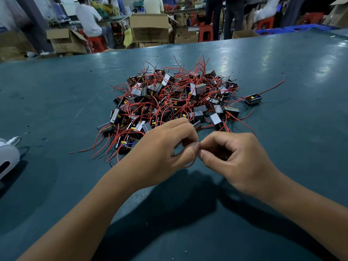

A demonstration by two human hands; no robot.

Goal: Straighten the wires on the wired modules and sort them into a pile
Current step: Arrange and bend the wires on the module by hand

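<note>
A: What is seen, from large to small?

B: One table (56, 102). One heap (169, 102) of modules lies at its middle; too many to be counted. One module (253, 99) is set apart, right of the heap.

A: And the hands?

B: Two. One red wire (191, 163) is pinched between the left hand (162, 153) and the right hand (239, 159), near the heap. Its module is hidden.

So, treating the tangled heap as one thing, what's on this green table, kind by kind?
Heap of wired modules: 1
Single module lying apart, right of the heap: 1
White object at the left edge: 1
Hands: 2, left hand and right hand, both pinching a red wire
Total: 5
</note>
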